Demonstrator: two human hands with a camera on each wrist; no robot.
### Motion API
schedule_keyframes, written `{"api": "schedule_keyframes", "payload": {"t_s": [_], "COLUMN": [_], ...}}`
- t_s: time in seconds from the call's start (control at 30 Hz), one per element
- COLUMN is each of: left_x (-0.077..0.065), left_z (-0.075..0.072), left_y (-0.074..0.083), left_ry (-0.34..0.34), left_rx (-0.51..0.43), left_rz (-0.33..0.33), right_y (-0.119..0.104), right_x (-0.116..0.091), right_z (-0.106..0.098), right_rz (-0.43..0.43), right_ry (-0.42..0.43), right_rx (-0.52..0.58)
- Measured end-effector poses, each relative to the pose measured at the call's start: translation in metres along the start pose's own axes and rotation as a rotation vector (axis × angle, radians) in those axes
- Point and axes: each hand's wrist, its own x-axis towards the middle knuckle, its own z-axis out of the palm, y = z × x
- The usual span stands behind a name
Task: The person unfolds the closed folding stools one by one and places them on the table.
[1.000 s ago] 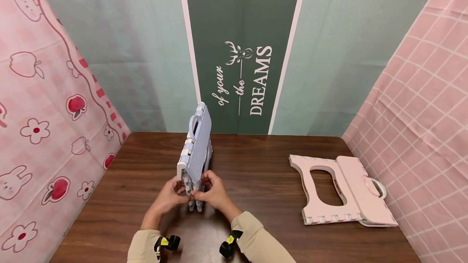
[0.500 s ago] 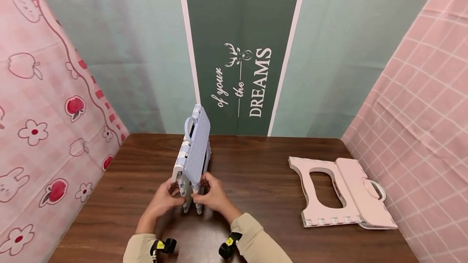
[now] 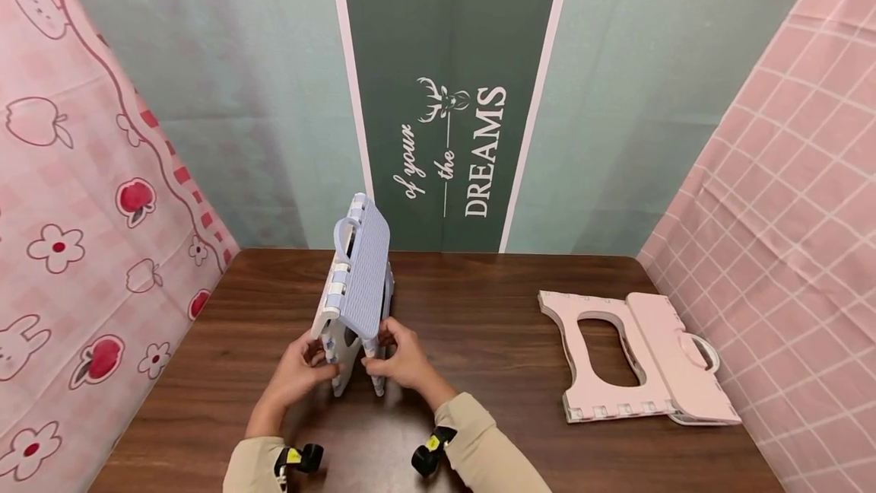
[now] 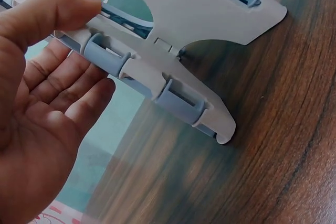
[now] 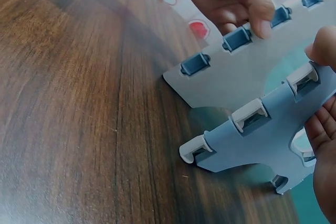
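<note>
A blue and white folding stool (image 3: 366,272) stands on its legs on the table, partly unfolded, its ribbed top panels sloping like a roof and a loop handle at the ridge. My left hand (image 3: 297,375) pinches the near edge of its left leg panel (image 4: 173,98), thumb on one side and fingers on the other. On the other side my right hand (image 3: 404,360) pinches the near edge of the right leg panel (image 5: 257,124). A narrow gap separates the two leg panels at the bottom. The far side of the stool is hidden.
A pink folding stool (image 3: 657,360) lies folded flat at the right of the wooden table (image 3: 479,432). A green curtain (image 3: 452,36) with lettering hangs behind, and pink patterned cloths (image 3: 82,249) hang at both sides.
The left hand has moved left with its leg panel, widening the gap between the legs. The stool's top has spread from nearly folded to a wider slope. The right hand has barely moved.
</note>
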Motion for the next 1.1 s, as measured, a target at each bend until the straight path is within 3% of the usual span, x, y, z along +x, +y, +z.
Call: {"api": "schedule_keyframes", "payload": {"t_s": [0.13,0.27,0.37,0.57,1.1], "left_x": [0.001,0.0,-0.001,-0.002,-0.007], "left_z": [-0.003,-0.006,-0.008,-0.012,-0.023], "left_y": [-0.001,-0.002,-0.003,-0.003,-0.002], "left_ry": [0.018,0.021,0.021,0.031,0.018], "left_rx": [0.009,-0.008,-0.019,-0.019,-0.059], "left_rz": [0.005,0.028,0.047,0.061,0.029], "right_y": [0.0,0.024,0.028,0.001,0.001], "right_x": [0.001,0.004,0.005,0.003,0.004], "right_z": [-0.003,-0.002,-0.003,-0.011,-0.017], "right_rz": [0.021,0.014,-0.012,-0.007,0.046], "right_ry": [-0.005,0.011,0.017,-0.026,-0.062], "right_rx": [-0.005,-0.019,-0.018,-0.022,0.013]}}
